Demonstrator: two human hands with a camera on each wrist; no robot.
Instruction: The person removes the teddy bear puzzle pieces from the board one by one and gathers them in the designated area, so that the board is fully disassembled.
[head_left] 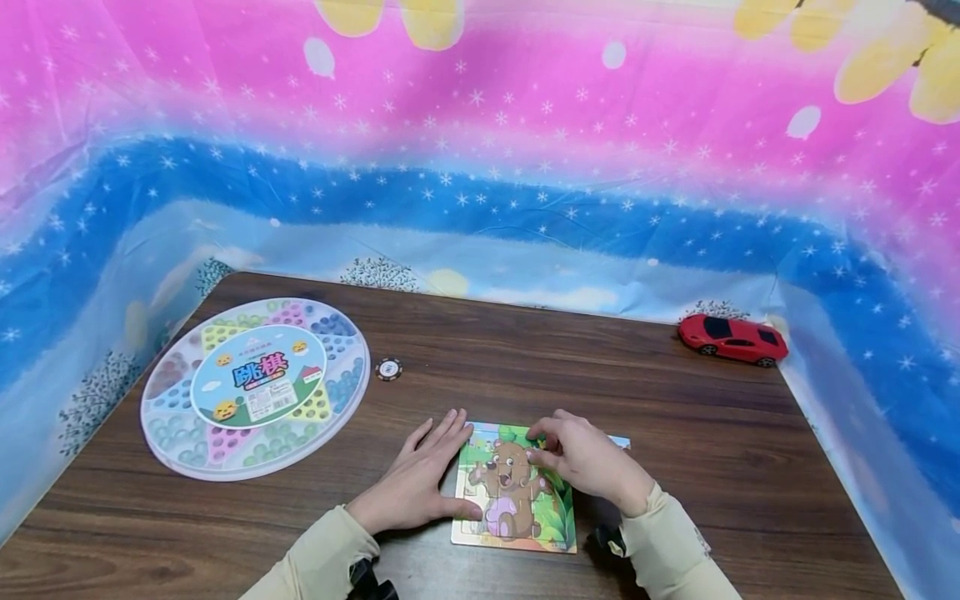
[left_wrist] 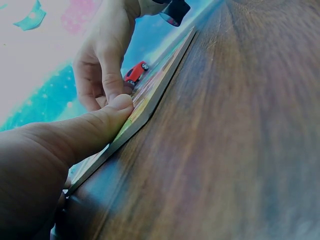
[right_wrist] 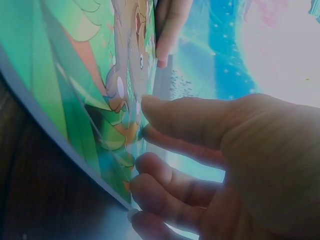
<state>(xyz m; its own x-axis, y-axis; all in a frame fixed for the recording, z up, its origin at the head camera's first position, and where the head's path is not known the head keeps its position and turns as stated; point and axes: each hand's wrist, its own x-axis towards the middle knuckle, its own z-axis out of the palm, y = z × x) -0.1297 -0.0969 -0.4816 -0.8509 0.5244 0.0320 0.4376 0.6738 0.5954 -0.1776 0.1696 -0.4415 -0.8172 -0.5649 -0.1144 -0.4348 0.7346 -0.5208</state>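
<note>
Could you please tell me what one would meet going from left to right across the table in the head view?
Round marble game board → small round token → left hand → bear puzzle → right hand → red toy car.

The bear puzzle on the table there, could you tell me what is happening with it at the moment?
A person is working on a bear jigsaw puzzle lying flat on the wooden table. The left hand lies flat beside the puzzle, its thumb pressing the left edge. The right hand rests on the upper part, fingertips curled at a piece near the bear's head. A round Chinese checkers box, a small round token and a red toy car lie apart, untouched.
</note>
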